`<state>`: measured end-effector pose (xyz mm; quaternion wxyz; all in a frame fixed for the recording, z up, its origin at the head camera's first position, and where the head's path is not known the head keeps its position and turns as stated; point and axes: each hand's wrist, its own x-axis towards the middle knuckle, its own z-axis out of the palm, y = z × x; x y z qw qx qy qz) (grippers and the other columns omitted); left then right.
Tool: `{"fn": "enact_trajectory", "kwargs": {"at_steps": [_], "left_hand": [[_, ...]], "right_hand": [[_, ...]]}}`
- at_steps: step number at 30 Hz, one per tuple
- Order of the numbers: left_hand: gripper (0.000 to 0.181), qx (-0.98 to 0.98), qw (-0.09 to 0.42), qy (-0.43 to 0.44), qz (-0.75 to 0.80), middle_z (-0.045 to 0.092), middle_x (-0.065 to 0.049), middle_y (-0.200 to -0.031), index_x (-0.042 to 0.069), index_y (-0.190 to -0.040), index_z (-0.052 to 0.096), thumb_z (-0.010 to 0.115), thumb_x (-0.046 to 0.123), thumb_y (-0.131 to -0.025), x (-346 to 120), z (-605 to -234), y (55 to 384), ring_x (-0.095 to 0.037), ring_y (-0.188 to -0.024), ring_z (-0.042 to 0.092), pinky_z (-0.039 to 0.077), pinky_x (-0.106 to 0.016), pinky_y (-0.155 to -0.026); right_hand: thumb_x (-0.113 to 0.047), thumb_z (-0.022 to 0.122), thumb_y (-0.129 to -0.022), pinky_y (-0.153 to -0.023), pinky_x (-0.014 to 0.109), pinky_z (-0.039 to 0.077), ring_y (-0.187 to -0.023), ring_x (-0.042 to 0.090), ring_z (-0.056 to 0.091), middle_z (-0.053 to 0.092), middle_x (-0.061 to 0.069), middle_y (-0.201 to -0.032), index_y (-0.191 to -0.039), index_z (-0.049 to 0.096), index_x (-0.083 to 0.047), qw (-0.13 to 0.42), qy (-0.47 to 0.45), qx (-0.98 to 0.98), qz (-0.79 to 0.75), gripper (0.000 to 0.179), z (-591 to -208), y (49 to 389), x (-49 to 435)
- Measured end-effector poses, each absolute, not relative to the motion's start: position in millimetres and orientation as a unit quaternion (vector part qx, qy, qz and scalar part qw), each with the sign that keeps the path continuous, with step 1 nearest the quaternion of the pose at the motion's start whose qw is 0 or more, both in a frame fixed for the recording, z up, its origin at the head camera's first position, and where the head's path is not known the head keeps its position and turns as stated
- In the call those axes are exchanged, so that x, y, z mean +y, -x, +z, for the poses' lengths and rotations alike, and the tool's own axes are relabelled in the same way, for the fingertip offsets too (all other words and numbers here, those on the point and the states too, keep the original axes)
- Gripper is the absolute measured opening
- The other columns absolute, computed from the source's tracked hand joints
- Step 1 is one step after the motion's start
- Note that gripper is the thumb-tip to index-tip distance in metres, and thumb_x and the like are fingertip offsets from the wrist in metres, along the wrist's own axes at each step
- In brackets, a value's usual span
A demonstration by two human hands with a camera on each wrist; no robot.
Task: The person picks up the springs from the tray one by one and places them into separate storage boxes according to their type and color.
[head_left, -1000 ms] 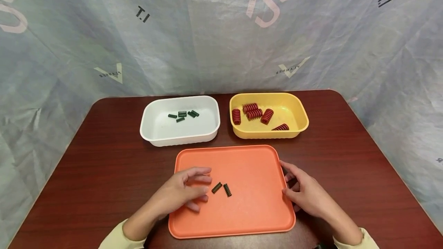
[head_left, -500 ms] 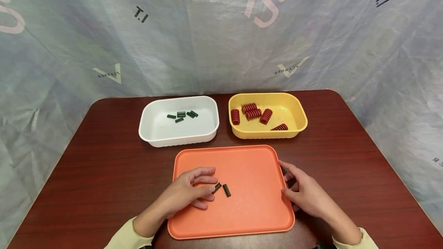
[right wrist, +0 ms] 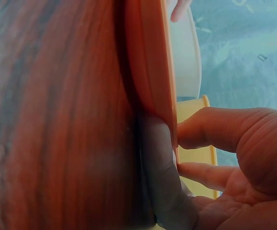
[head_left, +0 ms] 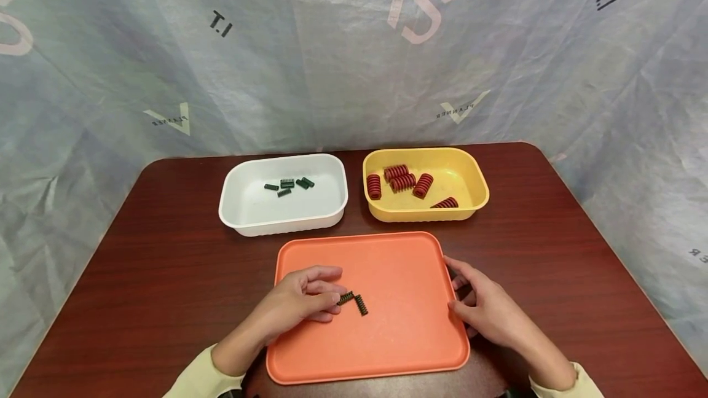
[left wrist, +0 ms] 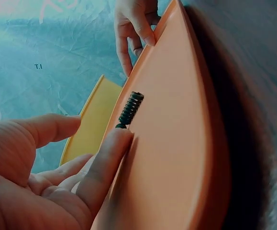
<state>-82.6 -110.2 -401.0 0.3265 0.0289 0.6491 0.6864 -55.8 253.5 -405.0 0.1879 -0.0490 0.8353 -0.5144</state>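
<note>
Two small dark coil springs lie on the orange tray (head_left: 409, 330): a left spring (head_left: 346, 297) and a right spring (head_left: 361, 305), their upper ends close together. My left hand (head_left: 301, 296) is over the tray's left half, its fingertips right at the left spring and a wide gap between two of its digits. In the left wrist view one fingertip overlaps the lower spring, mostly hiding it, while the other spring (left wrist: 131, 108) shows beyond. My right hand (head_left: 487, 309) holds the tray's right edge, with digits on both sides of the rim in the right wrist view.
Behind the tray on the dark red wooden table (head_left: 166, 250) stand two bins. The white bin (head_left: 287, 226) at left contains several small dark green springs (head_left: 287, 183). In the yellow bin (head_left: 428, 214) at right lie several thick red springs (head_left: 423, 185). A grey printed sheet (head_left: 354, 78) hangs behind.
My left hand has moved right to the left spring, its fingers drawing closer together. That spring now sits nearer the other one. My right hand stays at the tray's edge.
</note>
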Motion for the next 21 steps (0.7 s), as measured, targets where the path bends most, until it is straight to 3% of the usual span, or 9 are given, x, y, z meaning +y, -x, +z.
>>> {"fn": "enact_trajectory", "kwargs": {"at_steps": [8, 21], "left_hand": [[0.053, 0.743, 0.270, -0.045, 0.611, 0.075, -0.010, -0.111, 0.000, -0.136, 0.063, 0.080, 0.011, -0.087, -109.7, -402.9, 87.3, -0.019, -0.101, 0.070, 0.058, -0.026, -0.083], [0.033, 0.838, 0.189, -0.080, 0.506, 0.074, 0.003, -0.090, 0.009, -0.110, 0.074, 0.086, 0.005, -0.079, -100.6, -405.1, 89.4, -0.011, -0.075, 0.070, 0.057, -0.024, -0.067]], "right_hand": [[0.005, 0.068, -0.093, -0.044, 0.036, 0.059, -0.073, 0.024, 0.067, 0.053, 0.019, -0.111, -0.158, 0.034, -0.005, 0.186, 0.053, 0.833, -0.519, 0.074, -404.6, 55.5, 252.4], [0.005, 0.068, -0.094, -0.045, 0.037, 0.059, -0.073, 0.024, 0.067, 0.053, 0.019, -0.111, -0.159, 0.033, -0.005, 0.190, 0.050, 0.833, -0.516, 0.075, -404.5, 55.5, 252.5]]}}
